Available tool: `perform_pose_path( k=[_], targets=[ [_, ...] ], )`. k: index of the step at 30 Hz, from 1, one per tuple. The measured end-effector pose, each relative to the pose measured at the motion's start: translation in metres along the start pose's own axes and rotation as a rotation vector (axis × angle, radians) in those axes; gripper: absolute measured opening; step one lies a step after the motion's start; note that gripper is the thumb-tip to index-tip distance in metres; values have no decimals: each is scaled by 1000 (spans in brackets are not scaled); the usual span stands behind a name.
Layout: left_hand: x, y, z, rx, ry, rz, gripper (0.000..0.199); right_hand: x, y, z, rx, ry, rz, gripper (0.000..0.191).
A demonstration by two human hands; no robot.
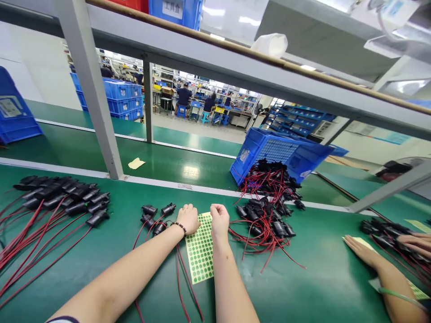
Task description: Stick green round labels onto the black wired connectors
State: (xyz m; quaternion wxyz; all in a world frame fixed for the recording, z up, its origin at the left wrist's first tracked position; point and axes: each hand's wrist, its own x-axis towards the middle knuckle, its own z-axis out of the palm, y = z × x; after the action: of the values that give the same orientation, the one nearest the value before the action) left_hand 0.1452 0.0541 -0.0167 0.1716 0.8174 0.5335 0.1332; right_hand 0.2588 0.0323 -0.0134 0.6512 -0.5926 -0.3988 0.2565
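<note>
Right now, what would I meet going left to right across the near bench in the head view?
Large pile of black parts, small cluster of black parts, left hand, right hand, tangled heap of black parts, another person's hand.

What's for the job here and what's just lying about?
Probably for the job:
- sheet of green dots
- black parts with red wires
- tipped blue bin holding some

Probably just lying about:
- pale yellow scrap
- white bag-like thing up top

Head-worn view, forward and down.
</note>
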Motion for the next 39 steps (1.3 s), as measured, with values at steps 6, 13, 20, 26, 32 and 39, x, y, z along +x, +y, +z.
perform_pose_path(
  k=[6, 13, 20, 26, 32, 39],
  targets=[
    [3, -16, -4, -172, -57, 6, 30, -4, -2, -1, -216, -116, -130, 7],
    [4, -20, -15, -451, -39, 164, 18, -11, -3, 4, -361, -199, -225, 16],
    [2, -18, -17, -609, 14, 235, 24, -12, -4, 5, -443, -196, -260, 16],
    [-1, -17, -17, -601, 19, 224, 23, -12, -5, 5, -478, -193, -287, 14],
    [-3, -16, -19, -556, 16, 206, 21, -13, -6, 6, -503, -184, -309, 10],
    [2, -18, -23, -428, 105, 44, 42, -13, -9, 8, -399, -156, -282, 8]
  ],
)
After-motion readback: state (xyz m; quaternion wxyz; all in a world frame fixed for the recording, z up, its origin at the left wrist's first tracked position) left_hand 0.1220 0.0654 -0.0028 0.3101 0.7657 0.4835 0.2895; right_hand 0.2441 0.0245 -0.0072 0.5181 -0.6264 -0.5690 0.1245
